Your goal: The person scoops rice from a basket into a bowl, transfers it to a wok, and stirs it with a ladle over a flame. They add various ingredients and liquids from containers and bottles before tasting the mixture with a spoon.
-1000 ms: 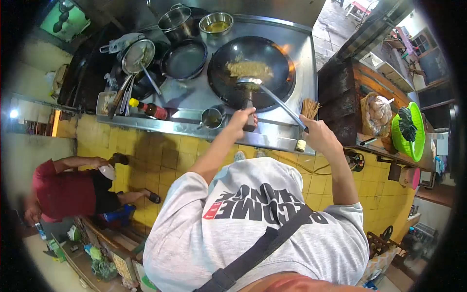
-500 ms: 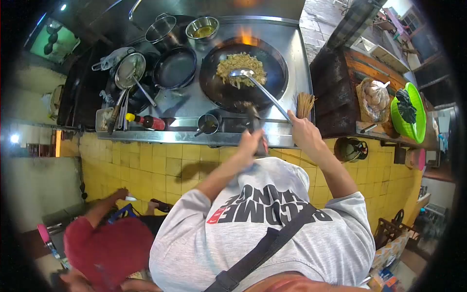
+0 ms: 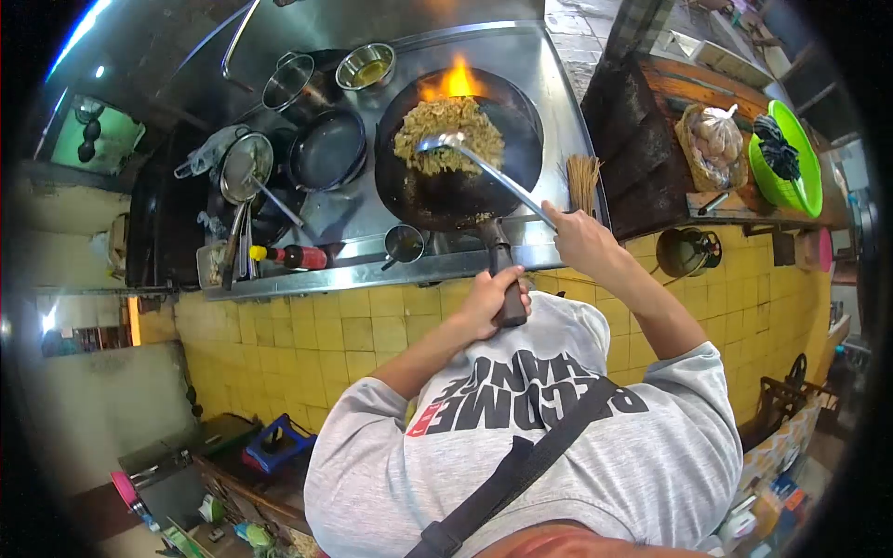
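A dark wok sits on the steel stove, holding a heap of brown, noodle-like food. My left hand is wrapped round the wok's dark handle. In my right hand is the end of a long metal ladle, its bowl resting against the food. Orange flame rises at the wok's far rim.
Left of the wok are a black frying pan, a steel bowl, a pot and a strainer. A red sauce bottle and metal cup line the front edge. A stick brush stands right.
The flame is larger and the food heap has shifted in the wok. Both hands keep their holds. A person in red at lower left is out of view now, as the camera has turned.
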Motion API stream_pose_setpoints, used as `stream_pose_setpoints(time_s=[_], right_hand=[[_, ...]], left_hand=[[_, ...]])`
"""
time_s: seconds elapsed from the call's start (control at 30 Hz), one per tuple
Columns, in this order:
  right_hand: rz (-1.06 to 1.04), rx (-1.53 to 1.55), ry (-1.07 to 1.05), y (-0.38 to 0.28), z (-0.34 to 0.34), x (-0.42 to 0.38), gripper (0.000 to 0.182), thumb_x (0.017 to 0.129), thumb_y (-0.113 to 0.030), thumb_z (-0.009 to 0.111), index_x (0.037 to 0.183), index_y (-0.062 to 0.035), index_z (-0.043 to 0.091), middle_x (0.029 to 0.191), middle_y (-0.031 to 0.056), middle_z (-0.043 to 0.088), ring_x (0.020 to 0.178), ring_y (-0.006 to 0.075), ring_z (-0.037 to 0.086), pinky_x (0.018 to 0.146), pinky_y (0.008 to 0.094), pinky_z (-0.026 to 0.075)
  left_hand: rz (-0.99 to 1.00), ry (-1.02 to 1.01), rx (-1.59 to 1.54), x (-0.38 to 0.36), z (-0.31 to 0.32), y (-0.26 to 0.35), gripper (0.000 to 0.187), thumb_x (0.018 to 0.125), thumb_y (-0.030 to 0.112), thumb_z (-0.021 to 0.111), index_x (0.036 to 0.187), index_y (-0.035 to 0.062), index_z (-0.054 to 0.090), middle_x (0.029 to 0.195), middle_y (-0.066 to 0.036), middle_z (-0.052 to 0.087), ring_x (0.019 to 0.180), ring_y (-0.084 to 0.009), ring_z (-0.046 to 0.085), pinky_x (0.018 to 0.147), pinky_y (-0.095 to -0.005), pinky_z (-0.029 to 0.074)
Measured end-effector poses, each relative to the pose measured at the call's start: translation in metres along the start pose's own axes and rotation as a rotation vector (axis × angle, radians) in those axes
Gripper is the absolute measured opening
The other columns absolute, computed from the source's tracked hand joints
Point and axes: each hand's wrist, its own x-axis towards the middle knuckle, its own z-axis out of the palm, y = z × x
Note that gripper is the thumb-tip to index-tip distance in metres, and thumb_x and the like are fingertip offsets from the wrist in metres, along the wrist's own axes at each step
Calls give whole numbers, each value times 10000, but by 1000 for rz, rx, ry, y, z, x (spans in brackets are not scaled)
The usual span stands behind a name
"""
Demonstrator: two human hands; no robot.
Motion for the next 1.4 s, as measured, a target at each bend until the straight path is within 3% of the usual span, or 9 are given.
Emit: stream_pose_setpoints(time_s=[0.17,0.37,0.6,0.67,0.83,1.0,1.1,1.27,1.4], right_hand=[[-50,15,-143,-11,-31,-4,460,765,-14,483,1225,-25,465,798,207,616,751,346,615,639,434,492],[-4,-67,30,-14,-2,-5,394,811,-45,458,1202,4,480,779,180,631,697,321,632,602,410,514],[-5,-27,-238,-27,-33,-16,489,788,-50,492,1272,-28,426,831,191,618,738,315,632,614,411,504],[92,-75,-108,-26,-9,-8,278,862,-90,406,1086,9,537,774,166,645,722,302,650,579,391,527],[48,41,5,-19,-6,-15,267,850,-86,416,1068,13,533,813,172,638,719,329,644,604,407,529],[21,26,-75,-22,-16,-17,215,841,-125,443,970,6,553,752,168,631,676,322,637,530,426,509],[122,38,6,-28,12,-10,244,894,-161,386,973,-10,561,776,143,646,676,306,647,527,408,518],[45,55,29,-26,13,-22,279,918,-172,360,1000,-1,564,741,136,650,642,293,650,495,409,512],[86,88,-77,-28,-14,-23,266,910,-168,379,980,-3,575,761,139,651,657,281,652,514,411,520]], left_hand=[[46,-29,-129,59,-44,79,202,825,200,601,718,52,514,591,-51,527,502,-151,519,510,-291,464],[32,15,85,19,-23,-5,182,828,174,590,760,29,503,588,-77,513,519,-196,525,510,-350,467],[129,29,-7,69,-43,72,207,839,222,576,729,71,487,588,-56,506,524,-169,508,525,-302,454],[279,-59,178,68,-51,47,213,843,221,574,727,68,482,584,-64,503,533,-181,509,524,-311,454],[-38,58,82,13,-16,5,219,837,225,574,731,60,479,574,-81,500,499,-203,510,485,-329,450],[126,29,5,78,-49,74,248,865,241,543,706,64,473,590,-45,482,535,-154,499,514,-301,455],[259,6,260,69,-58,32,246,865,242,538,721,61,454,596,-62,494,515,-180,498,502,-311,451],[-126,36,-18,19,-24,14,170,852,174,554,793,52,452,593,-67,492,509,-190,498,471,-324,435],[152,5,65,80,-65,62,242,874,258,539,724,78,478,591,-21,480,520,-144,486,482,-290,427]])
